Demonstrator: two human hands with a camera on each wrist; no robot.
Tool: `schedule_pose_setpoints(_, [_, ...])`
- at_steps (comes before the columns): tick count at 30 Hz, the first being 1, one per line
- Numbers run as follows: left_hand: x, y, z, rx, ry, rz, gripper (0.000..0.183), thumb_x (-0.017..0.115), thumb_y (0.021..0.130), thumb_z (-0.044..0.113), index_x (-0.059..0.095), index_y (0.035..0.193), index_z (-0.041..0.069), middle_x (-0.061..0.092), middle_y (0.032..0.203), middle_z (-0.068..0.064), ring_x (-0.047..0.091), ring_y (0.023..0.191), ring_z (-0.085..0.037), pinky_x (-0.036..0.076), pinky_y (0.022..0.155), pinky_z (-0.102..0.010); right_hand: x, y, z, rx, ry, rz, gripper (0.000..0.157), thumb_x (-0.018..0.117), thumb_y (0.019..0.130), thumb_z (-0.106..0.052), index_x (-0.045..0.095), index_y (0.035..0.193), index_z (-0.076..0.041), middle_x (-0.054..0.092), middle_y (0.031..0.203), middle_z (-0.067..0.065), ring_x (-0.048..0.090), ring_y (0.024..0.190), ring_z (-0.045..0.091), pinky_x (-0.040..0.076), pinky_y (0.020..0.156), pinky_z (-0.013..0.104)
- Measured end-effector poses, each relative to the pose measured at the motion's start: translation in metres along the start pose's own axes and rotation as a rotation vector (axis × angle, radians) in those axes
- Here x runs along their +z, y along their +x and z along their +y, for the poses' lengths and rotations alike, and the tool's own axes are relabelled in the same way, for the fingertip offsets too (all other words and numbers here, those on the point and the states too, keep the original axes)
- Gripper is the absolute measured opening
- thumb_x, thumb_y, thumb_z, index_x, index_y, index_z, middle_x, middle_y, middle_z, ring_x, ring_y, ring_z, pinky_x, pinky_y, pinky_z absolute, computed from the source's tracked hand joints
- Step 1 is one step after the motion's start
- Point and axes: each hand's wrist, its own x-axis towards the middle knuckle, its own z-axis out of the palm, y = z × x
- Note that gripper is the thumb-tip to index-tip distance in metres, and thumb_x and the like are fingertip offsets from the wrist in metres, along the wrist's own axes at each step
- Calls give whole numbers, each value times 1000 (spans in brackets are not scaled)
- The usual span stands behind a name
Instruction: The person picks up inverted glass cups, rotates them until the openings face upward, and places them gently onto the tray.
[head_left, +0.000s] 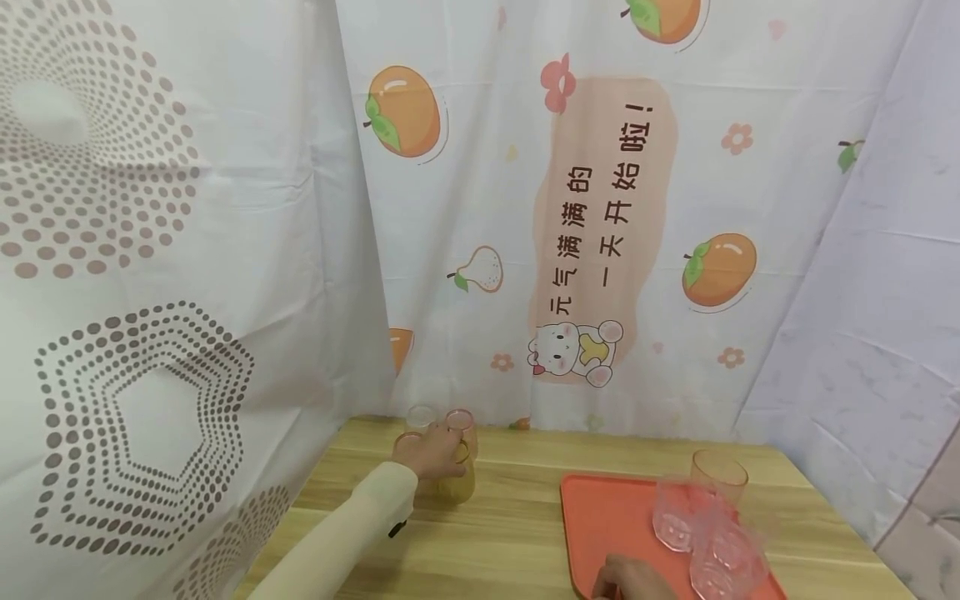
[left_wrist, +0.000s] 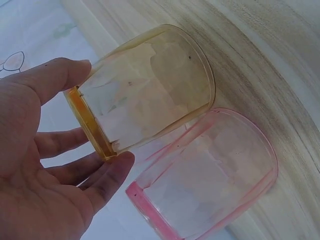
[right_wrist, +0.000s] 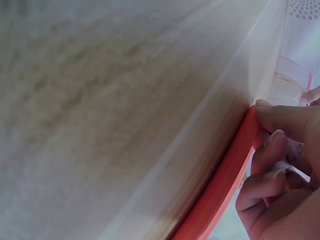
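At the table's far left, my left hand point(head_left: 431, 452) pinches a yellow transparent cup point(head_left: 459, 485). In the left wrist view, thumb and fingertips sit on either side of the thick amber end of that cup point(left_wrist: 145, 95). A pink-tinted cup point(left_wrist: 210, 180) stands right beside it. Around the hand in the head view are a pink-rimmed cup point(head_left: 462, 421), a clear cup point(head_left: 420, 416) and an orange-rimmed cup point(head_left: 407, 442). My right hand point(head_left: 633, 579) holds the near left edge of a red tray point(head_left: 592, 517), thumb on the rim point(right_wrist: 215, 200) and fingers curled.
Faceted clear cups point(head_left: 727, 560) lie on the tray's right part, overlapping and partly blurred. An orange-tinted cup point(head_left: 720, 477) stands by the tray's far right. Wood-grain table point(head_left: 510, 517) lies between the cup group and the tray. Printed curtains point(head_left: 480, 208) hang behind and beside the table.
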Motion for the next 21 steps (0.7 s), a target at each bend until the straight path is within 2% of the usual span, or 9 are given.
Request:
schedule_pose_setpoints(5, [1, -1, 0, -14, 10, 16, 43, 75, 73, 49, 53, 101, 24, 61, 104, 3, 58, 100, -27, 47, 66, -45, 0, 1, 2, -18, -5, -2, 14, 73, 80, -33, 65, 72, -25, 47, 70, -19, 45, 59, -3, 39, 50, 22])
schedule_pose_setpoints(11, [-7, -8, 1, 17, -58, 22, 50, 79, 70, 46, 49, 102, 23, 60, 101, 5, 59, 95, -15, 48, 65, -36, 2, 3, 4, -57, -60, 29, 11, 76, 74, -27, 65, 70, -26, 47, 70, -21, 45, 61, -5, 39, 51, 21])
schedule_pose_setpoints(15, [-10, -13, 3, 22, -75, 37, 50, 79, 70, 45, 48, 102, 23, 58, 103, 5, 58, 96, -15, 46, 62, -33, 4, 2, 4, -78, -86, 54, 11, 75, 72, -26, 65, 69, -28, 45, 70, -22, 43, 61, -6, 38, 51, 20])
schedule_pose_setpoints(21, [-5, -15, 3, 18, -28, 83, 53, 77, 71, 47, 49, 109, 25, 58, 109, 6, 58, 100, -19, 47, 63, -40, 1, 0, 0, 1, -25, -3, 15, 73, 79, -35, 64, 71, -28, 47, 70, -19, 43, 59, -3, 37, 49, 22])
